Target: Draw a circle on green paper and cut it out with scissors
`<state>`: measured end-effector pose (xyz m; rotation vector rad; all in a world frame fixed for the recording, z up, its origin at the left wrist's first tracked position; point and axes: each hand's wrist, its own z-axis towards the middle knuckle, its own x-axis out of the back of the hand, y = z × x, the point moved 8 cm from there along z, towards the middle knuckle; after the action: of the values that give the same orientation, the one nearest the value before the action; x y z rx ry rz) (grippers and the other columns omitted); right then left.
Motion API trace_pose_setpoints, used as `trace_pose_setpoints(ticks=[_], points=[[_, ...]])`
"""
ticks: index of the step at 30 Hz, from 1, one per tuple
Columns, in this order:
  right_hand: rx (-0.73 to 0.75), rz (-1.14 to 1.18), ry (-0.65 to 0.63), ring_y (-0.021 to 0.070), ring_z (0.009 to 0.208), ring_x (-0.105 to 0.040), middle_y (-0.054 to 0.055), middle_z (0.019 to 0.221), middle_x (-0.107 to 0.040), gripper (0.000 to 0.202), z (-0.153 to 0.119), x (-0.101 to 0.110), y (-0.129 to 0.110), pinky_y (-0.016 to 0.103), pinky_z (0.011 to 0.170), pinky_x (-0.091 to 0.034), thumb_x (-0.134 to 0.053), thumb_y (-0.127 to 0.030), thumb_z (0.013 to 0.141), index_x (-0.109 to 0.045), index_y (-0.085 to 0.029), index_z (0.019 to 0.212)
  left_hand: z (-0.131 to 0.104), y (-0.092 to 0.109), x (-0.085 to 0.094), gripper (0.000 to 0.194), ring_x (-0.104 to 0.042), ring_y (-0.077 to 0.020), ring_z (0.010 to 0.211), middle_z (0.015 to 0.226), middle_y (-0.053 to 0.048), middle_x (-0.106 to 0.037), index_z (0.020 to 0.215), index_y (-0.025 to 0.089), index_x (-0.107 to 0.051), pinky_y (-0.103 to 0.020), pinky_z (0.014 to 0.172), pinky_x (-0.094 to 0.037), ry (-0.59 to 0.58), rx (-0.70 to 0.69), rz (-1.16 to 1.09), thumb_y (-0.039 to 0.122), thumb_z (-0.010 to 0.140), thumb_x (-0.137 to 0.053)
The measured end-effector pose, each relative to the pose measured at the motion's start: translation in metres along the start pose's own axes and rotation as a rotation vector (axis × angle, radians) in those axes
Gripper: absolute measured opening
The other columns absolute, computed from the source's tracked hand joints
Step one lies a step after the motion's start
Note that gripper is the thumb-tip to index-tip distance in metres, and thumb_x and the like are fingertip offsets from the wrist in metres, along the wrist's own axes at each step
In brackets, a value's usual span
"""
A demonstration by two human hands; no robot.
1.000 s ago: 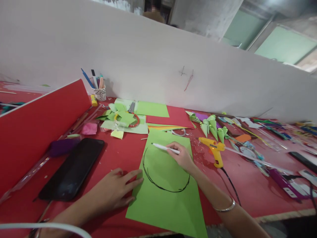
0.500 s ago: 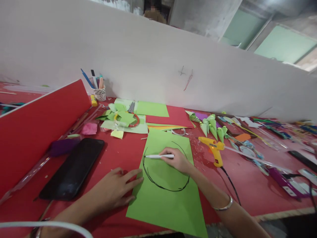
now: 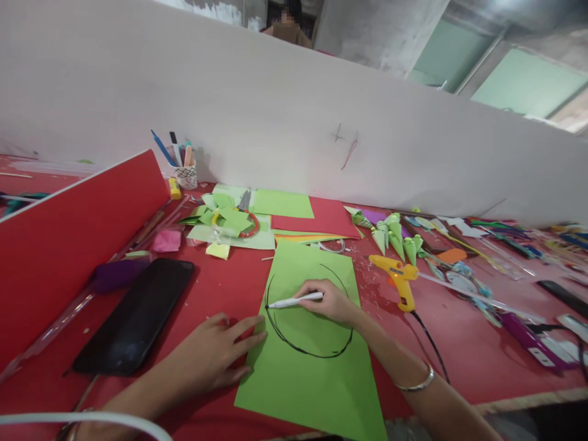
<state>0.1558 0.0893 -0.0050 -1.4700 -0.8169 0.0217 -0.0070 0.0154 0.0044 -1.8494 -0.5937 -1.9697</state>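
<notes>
A sheet of green paper (image 3: 312, 386) lies on the red table in front of me, with a black, roughly round outline drawn on it that has a gap at the top. My right hand (image 3: 328, 301) pinches a white marker (image 3: 294, 301), whose tip touches the left side of the outline. Flat, with fingers spread, my left hand (image 3: 225, 349) rests across the table and the paper's left edge; it holds nothing.
A black phone (image 3: 135, 315) lies left of my left hand. To the right is a yellow glue gun (image 3: 399, 278) with its cord. Behind the paper are scissors (image 3: 245, 200), green scraps, red paper (image 3: 321, 219) and green paper cones (image 3: 395, 236). A pen cup (image 3: 185, 175) stands by the white partition.
The marker tip has moved a little down the left side of the outline, and the marker is now more tilted. My left hand has stayed in place.
</notes>
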Motion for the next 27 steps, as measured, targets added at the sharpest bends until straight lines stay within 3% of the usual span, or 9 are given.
trace_pose_setpoints(ticks=[7,9,13,17,21,27], points=[[-0.021,-0.028,0.268,0.0106,0.048,-0.040,0.000,0.065,-0.054,0.024,0.005,0.020,0.010,0.021,0.042,-0.029,-0.053,-0.040,0.079,-0.060,-0.019,0.089,-0.001,0.001,-0.001,0.044,-0.059,-0.0175,0.077,0.126,-0.005,-0.051,0.120,0.025,-0.046,-0.033,0.069,-0.040,0.009,-0.012,0.028,0.028,0.077,-0.052],[-0.018,-0.007,0.244,0.0107,0.048,-0.040,0.000,0.066,-0.054,0.023,0.003,0.019,0.011,0.021,0.042,-0.029,-0.054,-0.040,0.079,-0.061,-0.019,0.088,-0.001,0.001,0.000,0.042,-0.059,-0.0173,0.078,0.125,-0.005,-0.052,0.120,0.025,-0.047,-0.032,0.070,-0.040,0.027,-0.010,0.016,0.029,0.078,-0.052],[0.006,0.007,0.060,0.0105,0.050,-0.042,0.001,0.066,-0.056,0.022,-0.002,0.005,0.005,0.021,0.043,-0.031,-0.056,-0.038,0.077,-0.064,-0.018,0.085,0.000,-0.001,0.000,0.040,-0.058,-0.0172,0.081,0.124,-0.005,-0.052,0.119,0.026,-0.048,-0.032,0.073,-0.040,0.039,0.011,-0.003,0.030,0.079,-0.051],[0.017,-0.042,0.046,0.0102,0.051,-0.043,0.001,0.065,-0.056,0.023,-0.001,0.002,0.003,0.021,0.043,-0.031,-0.055,-0.038,0.078,-0.064,-0.018,0.086,-0.001,-0.001,-0.002,0.040,-0.059,-0.0170,0.082,0.125,-0.005,-0.051,0.120,0.028,-0.048,-0.033,0.075,-0.040,0.041,0.021,-0.007,0.029,0.080,-0.051],[0.009,-0.090,0.156,0.0100,0.048,-0.040,0.000,0.064,-0.054,0.024,0.005,0.009,0.009,0.020,0.041,-0.029,-0.050,-0.039,0.081,-0.061,-0.019,0.090,-0.003,-0.001,-0.005,0.041,-0.059,-0.0176,0.084,0.125,-0.005,-0.050,0.121,0.027,-0.047,-0.033,0.075,-0.040,0.030,0.009,-0.009,0.029,0.080,-0.050],[-0.032,-0.158,0.428,0.0119,0.047,-0.040,0.001,0.063,-0.052,0.027,0.003,0.036,0.018,0.022,0.040,-0.027,-0.047,-0.042,0.082,-0.057,-0.019,0.091,-0.002,-0.001,-0.004,0.044,-0.059,-0.0179,0.081,0.125,-0.006,-0.051,0.122,0.026,-0.045,-0.033,0.073,-0.041,0.027,0.005,0.001,0.026,0.079,-0.050]])
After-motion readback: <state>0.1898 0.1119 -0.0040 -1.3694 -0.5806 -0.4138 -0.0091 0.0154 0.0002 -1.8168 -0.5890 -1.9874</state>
